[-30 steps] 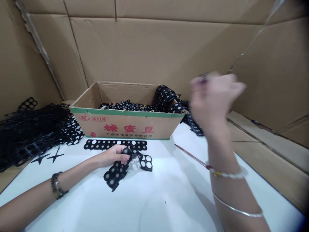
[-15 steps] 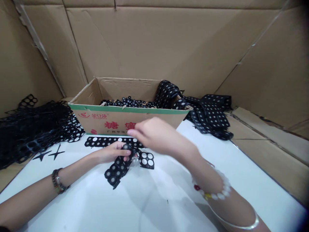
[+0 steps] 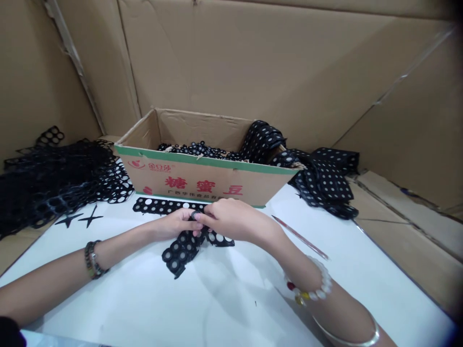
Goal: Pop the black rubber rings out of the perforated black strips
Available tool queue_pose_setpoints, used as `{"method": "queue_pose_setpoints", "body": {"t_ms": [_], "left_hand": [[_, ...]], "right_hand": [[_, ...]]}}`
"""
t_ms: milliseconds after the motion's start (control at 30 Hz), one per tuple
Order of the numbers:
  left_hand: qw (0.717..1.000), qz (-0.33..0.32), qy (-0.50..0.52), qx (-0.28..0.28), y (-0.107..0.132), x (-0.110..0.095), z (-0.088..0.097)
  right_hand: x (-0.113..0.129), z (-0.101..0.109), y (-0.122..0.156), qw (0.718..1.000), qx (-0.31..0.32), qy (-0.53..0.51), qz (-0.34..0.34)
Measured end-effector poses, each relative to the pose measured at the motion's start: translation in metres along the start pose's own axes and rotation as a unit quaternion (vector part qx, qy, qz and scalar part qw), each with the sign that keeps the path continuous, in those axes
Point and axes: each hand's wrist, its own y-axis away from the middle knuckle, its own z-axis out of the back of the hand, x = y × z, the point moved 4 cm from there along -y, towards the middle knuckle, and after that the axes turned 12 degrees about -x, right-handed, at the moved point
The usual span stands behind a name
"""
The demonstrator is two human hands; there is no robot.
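Observation:
My left hand (image 3: 175,224) and my right hand (image 3: 227,219) meet over a black perforated strip (image 3: 183,250) with round holes, gripping it from both sides. A small black ring (image 3: 196,215) shows at my fingertips, partly hidden by them. It seems joined to the strip, but I cannot tell for certain. The strip's far end (image 3: 220,238) pokes out beneath my right hand. Behind my left hand, a second dotted black strip (image 3: 162,206) lies flat on the white table (image 3: 231,294).
A cardboard box (image 3: 202,180) holds black rings and dotted strips. A black mesh heap (image 3: 54,188) lies on the left, with black cross-shaped scraps (image 3: 77,218) beside it. Dotted strips (image 3: 325,180) pile up on the right. A thin red-tipped rod (image 3: 300,236) lies on the table. Cardboard sheets line the surroundings.
My right hand has swung down from above the box's right side and now grips the strip with my left hand. The head view has shifted slightly, and the table items look unmoved.

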Motion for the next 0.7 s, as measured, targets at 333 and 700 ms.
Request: {"method": "queue_pose_setpoints", "body": {"t_ms": [333,700], "left_hand": [[0.996,-0.013,0.087,0.007,0.001,-0.003,-0.001],[0.998,-0.032,0.046,0.035,0.003,-0.006,-0.003]], "right_hand": [[-0.016,-0.019,-0.013,0.941,0.154,-0.297,0.047],[-0.025,0.037,0.005,0.979,-0.099,-0.172,0.039]]}}
